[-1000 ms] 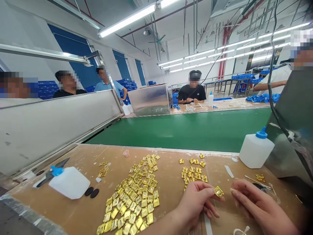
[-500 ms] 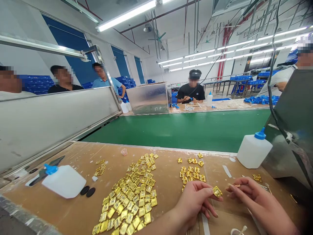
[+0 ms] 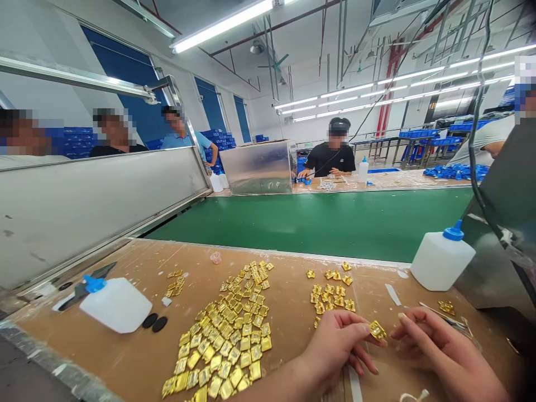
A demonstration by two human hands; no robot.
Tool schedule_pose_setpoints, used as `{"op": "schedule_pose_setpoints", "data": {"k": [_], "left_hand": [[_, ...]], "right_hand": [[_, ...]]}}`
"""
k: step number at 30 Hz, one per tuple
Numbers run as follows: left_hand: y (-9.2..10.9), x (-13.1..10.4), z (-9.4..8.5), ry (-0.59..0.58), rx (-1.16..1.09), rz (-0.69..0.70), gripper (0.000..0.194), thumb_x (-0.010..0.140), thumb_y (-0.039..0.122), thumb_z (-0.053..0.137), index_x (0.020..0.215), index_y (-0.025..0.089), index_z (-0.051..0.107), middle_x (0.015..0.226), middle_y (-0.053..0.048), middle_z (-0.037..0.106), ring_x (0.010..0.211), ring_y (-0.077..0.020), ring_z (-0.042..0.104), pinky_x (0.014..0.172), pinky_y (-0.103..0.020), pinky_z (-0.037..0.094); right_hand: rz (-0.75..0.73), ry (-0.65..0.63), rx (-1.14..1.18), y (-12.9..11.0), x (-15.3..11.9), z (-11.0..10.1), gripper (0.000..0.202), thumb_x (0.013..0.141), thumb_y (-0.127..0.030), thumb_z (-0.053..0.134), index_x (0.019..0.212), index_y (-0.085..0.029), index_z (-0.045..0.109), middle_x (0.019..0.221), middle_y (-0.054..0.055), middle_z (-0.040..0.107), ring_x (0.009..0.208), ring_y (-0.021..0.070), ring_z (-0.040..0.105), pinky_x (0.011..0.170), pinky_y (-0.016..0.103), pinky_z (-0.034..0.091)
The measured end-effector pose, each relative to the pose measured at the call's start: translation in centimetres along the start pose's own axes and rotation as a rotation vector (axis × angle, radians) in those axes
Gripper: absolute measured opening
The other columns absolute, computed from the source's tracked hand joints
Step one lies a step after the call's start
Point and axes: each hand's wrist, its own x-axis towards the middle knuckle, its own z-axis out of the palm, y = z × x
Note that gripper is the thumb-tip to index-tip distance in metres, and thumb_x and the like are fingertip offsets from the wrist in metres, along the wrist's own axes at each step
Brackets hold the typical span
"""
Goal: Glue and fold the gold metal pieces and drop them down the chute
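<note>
Left hand [image 3: 335, 341] pinches gold piece [image 3: 377, 330] between thumb and fingers, held above counter [image 3: 293, 279]; right hand [image 3: 446, 347] just beside it, thumb and fingertips drawn close, cannot tell if anything gripped; large spread of gold pieces [image 3: 245, 358] left of left hand; two black discs [image 3: 159, 324] beside white bottle [image 3: 115, 306] lying on side, blue cap pointing left; smaller gold group [image 3: 329, 289] beyond left hand; second bottle [image 3: 441, 262] upright at right; green belt [image 3: 310, 220] past counter edge; person in black [image 3: 333, 158] seated across belt.
</note>
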Motion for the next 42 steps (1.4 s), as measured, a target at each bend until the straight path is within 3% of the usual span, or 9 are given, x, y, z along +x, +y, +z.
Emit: {"op": "schedule_pose_setpoints", "data": {"k": [2,6,10,16,26,28,31,36,42], "left_hand": [[-0.1,0.0,0.0,0.000,0.000,-0.001,0.048,0.064,0.052,0.082,0.087,0.014,0.065,0.095,-0.019,0.081,0.042,-0.0110,0.063,0.032,-0.017,0.033],[-0.4,0.2,-0.4,0.000,-0.003,-0.003,0.049,0.066,0.053,0.083,0.091,0.014,0.066,0.098,-0.018,0.082,0.044,-0.0114,0.065,0.032,-0.016,0.034],[-0.2,0.2,-0.4,-0.003,0.021,-0.018,0.052,0.067,0.056,0.084,0.092,0.013,0.067,0.097,-0.017,0.082,0.044,-0.0108,0.064,0.033,-0.016,0.035],[0.3,-0.3,-0.3,0.043,0.086,-0.034,0.053,0.070,0.057,0.088,0.096,0.013,0.069,0.101,-0.014,0.082,0.047,-0.0091,0.065,0.037,-0.015,0.038],[0.4,-0.5,-0.5,0.025,0.114,-0.048,0.052,0.074,0.056,0.088,0.098,0.013,0.072,0.108,-0.014,0.080,0.051,-0.0099,0.067,0.039,-0.015,0.042],[0.3,-0.5,-0.5,0.029,0.116,-0.050,0.052,0.074,0.056,0.088,0.100,0.013,0.073,0.108,-0.015,0.080,0.051,-0.0102,0.068,0.039,-0.015,0.042],[0.3,-0.5,-0.5,0.023,0.104,-0.049,0.050,0.075,0.054,0.087,0.099,0.013,0.073,0.109,-0.015,0.080,0.051,-0.0103,0.068,0.039,-0.015,0.042],[0.7,-0.7,-0.3,0.036,0.066,-0.047,0.040,0.080,0.047,0.084,0.100,0.014,0.074,0.109,-0.014,0.080,0.053,-0.0106,0.070,0.039,-0.015,0.044],[0.7,-0.6,-0.1,0.048,0.035,-0.033,0.023,0.094,0.035,0.073,0.100,0.013,0.074,0.112,-0.013,0.079,0.056,-0.0103,0.072,0.042,-0.015,0.048]], "right_hand": [[-0.059,0.044,-0.068,-0.7,-0.2,0.0,0.059,0.080,-0.080,0.068,0.077,-0.021,0.073,0.074,0.008,0.074,0.061,0.0208,0.069,0.056,0.027,0.060],[-0.075,0.110,-0.076,0.2,0.3,-0.5,0.049,0.075,-0.070,0.079,0.078,-0.022,0.077,0.084,0.006,0.075,0.079,0.0219,0.070,0.068,0.024,0.059],[0.150,0.089,0.254,1.2,0.6,-0.6,0.047,0.069,-0.064,0.090,0.080,-0.020,0.078,0.071,0.003,0.069,0.061,0.0141,0.059,0.055,0.022,0.051],[0.260,0.082,0.897,-1.3,0.1,0.4,0.045,0.057,-0.043,0.105,0.079,-0.019,0.074,0.069,-0.001,0.069,0.061,0.0091,0.063,0.058,0.018,0.056],[0.350,0.013,1.009,-1.4,-0.2,0.3,0.043,0.064,-0.043,0.102,0.092,-0.022,0.077,0.088,-0.003,0.073,0.064,0.0049,0.060,0.049,0.011,0.049],[0.310,0.009,0.932,-1.2,-0.2,0.5,0.039,0.066,-0.044,0.101,0.090,-0.023,0.078,0.099,-0.001,0.075,0.069,0.0057,0.061,0.052,0.013,0.051],[0.174,0.000,0.698,-0.9,-0.4,0.7,0.032,0.075,-0.049,0.094,0.090,-0.023,0.083,0.095,0.002,0.074,0.068,0.0076,0.059,0.055,0.017,0.050],[-0.264,-0.001,0.150,-0.8,-0.8,0.9,0.009,0.088,-0.034,0.084,0.094,-0.028,0.087,0.101,0.006,0.076,0.089,0.0175,0.068,0.075,0.030,0.056],[-0.569,-0.098,-0.195,-0.8,-0.9,1.0,0.033,0.098,-0.023,0.074,0.127,-0.037,0.078,0.122,0.006,0.076,0.115,0.0235,0.068,0.102,0.045,0.055]]}}
